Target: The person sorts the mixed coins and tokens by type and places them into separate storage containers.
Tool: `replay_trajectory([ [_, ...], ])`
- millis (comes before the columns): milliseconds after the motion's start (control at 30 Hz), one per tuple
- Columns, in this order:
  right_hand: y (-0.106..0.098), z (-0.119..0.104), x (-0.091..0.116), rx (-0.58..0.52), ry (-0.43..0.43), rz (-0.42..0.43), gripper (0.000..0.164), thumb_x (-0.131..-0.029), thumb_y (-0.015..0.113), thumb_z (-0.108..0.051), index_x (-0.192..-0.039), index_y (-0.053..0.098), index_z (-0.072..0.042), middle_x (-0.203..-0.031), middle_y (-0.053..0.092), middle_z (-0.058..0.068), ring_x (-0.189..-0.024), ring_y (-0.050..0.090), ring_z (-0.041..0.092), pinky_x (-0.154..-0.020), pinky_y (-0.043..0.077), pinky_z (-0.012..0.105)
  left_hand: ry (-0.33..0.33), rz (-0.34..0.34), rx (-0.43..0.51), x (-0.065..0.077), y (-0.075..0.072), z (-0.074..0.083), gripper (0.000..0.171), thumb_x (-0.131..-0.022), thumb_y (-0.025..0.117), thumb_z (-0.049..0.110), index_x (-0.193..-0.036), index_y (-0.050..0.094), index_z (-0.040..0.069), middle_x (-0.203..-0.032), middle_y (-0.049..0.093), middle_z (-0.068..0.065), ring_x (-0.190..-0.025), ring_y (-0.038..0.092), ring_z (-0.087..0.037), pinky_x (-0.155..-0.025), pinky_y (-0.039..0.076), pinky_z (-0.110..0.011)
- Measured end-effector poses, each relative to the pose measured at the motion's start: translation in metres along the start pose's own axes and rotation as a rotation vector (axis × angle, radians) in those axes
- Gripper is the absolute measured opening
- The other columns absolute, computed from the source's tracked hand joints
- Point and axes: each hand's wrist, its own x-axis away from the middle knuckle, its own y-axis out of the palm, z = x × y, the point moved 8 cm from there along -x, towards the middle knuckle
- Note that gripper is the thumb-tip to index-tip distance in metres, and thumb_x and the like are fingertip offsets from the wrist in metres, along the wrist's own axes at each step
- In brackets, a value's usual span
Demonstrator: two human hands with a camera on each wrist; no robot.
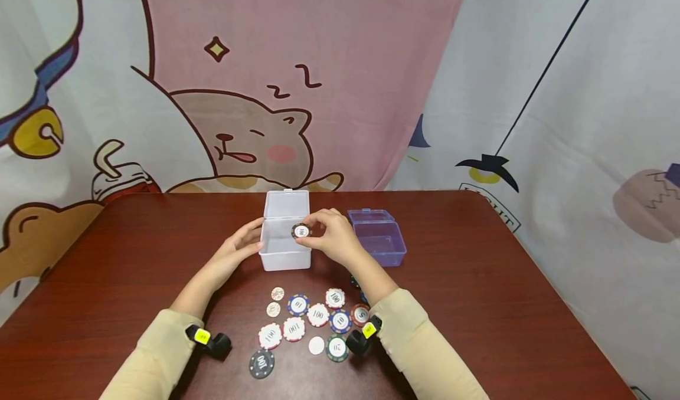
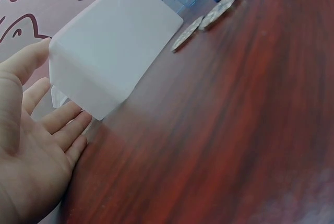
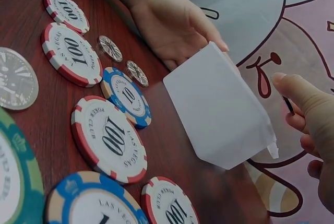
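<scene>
My right hand [image 1: 336, 239] pinches a dark-edged poker chip [image 1: 301, 230] marked 100 between thumb and fingers, over the opening of the white plastic box [image 1: 285, 262]. The box stands on the table with its lid [image 1: 287, 204] raised at the back. At the box's left side my left hand [image 1: 234, 255] rests with fairly straight fingers; in the left wrist view its thumb [image 2: 32, 59] is at the rim. In the right wrist view only the chip's edge [image 3: 288, 105] shows between the fingers.
On the near side of the brown table [image 1: 467, 305] lie several poker chips, among them a black chip [image 1: 262, 364] and a green chip [image 1: 337, 348], plus silvery coins [image 1: 316, 345]. A purple see-through box [image 1: 394, 258] with its lid up stands right of the white box. A patterned curtain [image 1: 372, 81] hangs behind.
</scene>
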Motion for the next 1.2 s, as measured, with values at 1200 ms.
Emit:
replay_trajectory([
  [1200,0.027,0.011,-0.007,0.171,0.128,-0.094,0.048,-0.073,0.083,-0.039,-0.111,0.071,-0.013,-0.100,0.065,-0.004,-0.094,0.055,0.016,-0.078,0.045,0.032,-0.004,-0.018,0.009,0.000,0.002,0.001,0.061,-0.097,0.056,0.016,-0.150,0.027,0.010,-0.146,0.037,-0.023,-0.130,0.036,-0.035,-0.102,0.031,-0.046],
])
